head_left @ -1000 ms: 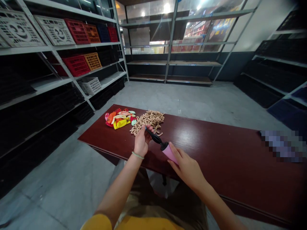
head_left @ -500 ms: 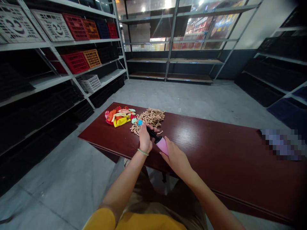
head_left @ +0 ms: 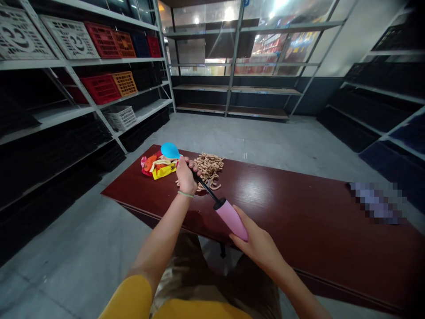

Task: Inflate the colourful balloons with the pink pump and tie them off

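While the left hand (head_left: 186, 176) curls its fingers round the front end of a hand pump (head_left: 220, 204), the right hand (head_left: 260, 241) is closed on its pink barrel (head_left: 234, 221). Black rod (head_left: 208, 190) exposed between the hands, pump slanted above the tabletop (head_left: 275, 195), right hand over the near edge. Right fingertips mostly hidden under the barrel.

Blue balloon (head_left: 169, 150), small and rounded, sits just past the left hand, over the far-left corner; its neck is at the left fingers, exact pinch not visible. Step looks like mid-inflation, rod extended between strokes. Next move would call for pushing the barrel toward the left hand, rod kept straight, neck held snug on the tip; a loose pinch could leak air or let the balloon pop off.

Limp coloured heap (head_left: 162, 168), probably uninflated balloons, lies by the far-left corner. Tan curled pieces (head_left: 212, 166), material can't be told, are piled just right of it along the far edge. Pixelated item (head_left: 375, 201) toward the right end, unidentifiable.
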The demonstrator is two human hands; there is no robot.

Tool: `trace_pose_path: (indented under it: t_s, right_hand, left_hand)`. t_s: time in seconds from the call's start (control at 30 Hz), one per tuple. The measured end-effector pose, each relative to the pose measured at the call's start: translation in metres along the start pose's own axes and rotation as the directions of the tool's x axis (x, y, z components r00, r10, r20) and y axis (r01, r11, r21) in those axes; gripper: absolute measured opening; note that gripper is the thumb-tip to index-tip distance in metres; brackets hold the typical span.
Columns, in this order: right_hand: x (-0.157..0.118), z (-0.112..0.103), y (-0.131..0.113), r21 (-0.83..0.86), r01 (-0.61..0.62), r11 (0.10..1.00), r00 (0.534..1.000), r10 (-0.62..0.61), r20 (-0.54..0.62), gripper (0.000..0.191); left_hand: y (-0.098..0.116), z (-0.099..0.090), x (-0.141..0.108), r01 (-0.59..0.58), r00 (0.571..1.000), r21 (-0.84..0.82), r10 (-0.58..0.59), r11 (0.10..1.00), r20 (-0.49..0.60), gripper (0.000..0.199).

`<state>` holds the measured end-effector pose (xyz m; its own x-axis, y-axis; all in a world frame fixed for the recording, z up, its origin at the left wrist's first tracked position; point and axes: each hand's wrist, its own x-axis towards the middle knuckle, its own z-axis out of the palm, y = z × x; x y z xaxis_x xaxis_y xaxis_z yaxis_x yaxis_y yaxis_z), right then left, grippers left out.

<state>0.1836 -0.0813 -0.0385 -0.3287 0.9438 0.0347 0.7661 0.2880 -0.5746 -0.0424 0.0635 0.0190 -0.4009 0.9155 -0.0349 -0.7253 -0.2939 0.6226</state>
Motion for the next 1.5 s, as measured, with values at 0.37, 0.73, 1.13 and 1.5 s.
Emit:
trace_pose_path:
  t_s: [0.37, 0.73, 1.13, 1.5]
  right_hand:
    - [0.001, 0.018, 0.006, 0.025, 0.013, 1.000, 0.992, -0.009, -0.128, 0.068]
    - [-0.023, 0.016, 0.015, 0.062, -0.020, 0.998, 1.000, 0.021, -0.016, 0.069]
    - [-0.025, 0.007, 0.010, 0.119, -0.090, 0.989, 0.996, 0.087, 0.033, 0.069]
    - [-0.039, 0.010, 0.018, 0.131, -0.002, 0.991, 0.999, -0.004, 0.046, 0.072]
  left_hand:
    - [-0.014, -0.012, -0.014, 0.048, 0.999, 0.014, -0.048, 0.999, -0.018, 0.026]
    - [-0.050, -0.032, -0.010, 0.223, 0.974, 0.100, -0.217, 0.970, -0.065, 0.025]
    - [-0.061, -0.050, -0.027, 0.314, 0.949, 0.008, -0.314, 0.949, -0.013, 0.029]
    - [-0.038, -0.056, -0.006, 0.186, 0.983, 0.000, -0.186, 0.983, 0.001, 0.027]
